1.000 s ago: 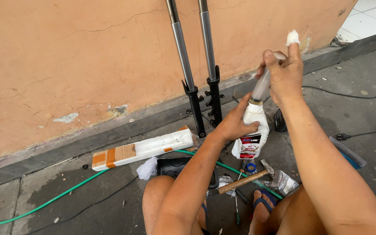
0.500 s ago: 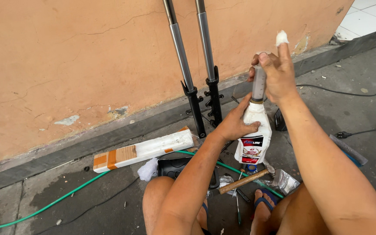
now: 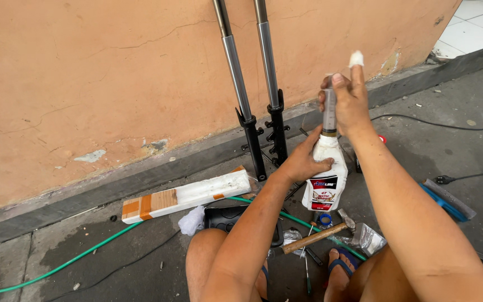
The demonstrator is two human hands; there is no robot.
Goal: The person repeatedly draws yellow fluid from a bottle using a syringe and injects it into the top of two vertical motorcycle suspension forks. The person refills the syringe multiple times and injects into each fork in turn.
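My left hand [image 3: 304,159] grips the shoulder of a white plastic oil bottle [image 3: 326,180] that stands upright on the ground. A clear syringe [image 3: 329,112] sticks straight up out of the bottle's neck. My right hand [image 3: 346,99] is closed around the upper part of the syringe; its index finger wears a white bandage at the tip. Two motorcycle fork tubes [image 3: 251,106] lean upright against the orange wall just behind the bottle.
A white and orange board [image 3: 186,196] lies by the wall kerb. A green hose [image 3: 74,260] runs across the concrete. A hammer [image 3: 315,235], a black part [image 3: 226,217], a white rag [image 3: 192,221], foil wrap [image 3: 368,237] and small tools lie by my feet. A blue tool [image 3: 444,201] and black cable [image 3: 437,124] lie right.
The syringe has swung from tilted to upright in the bottle's neck, and my right hand has shifted left and down with it. My left hand stays on the bottle.
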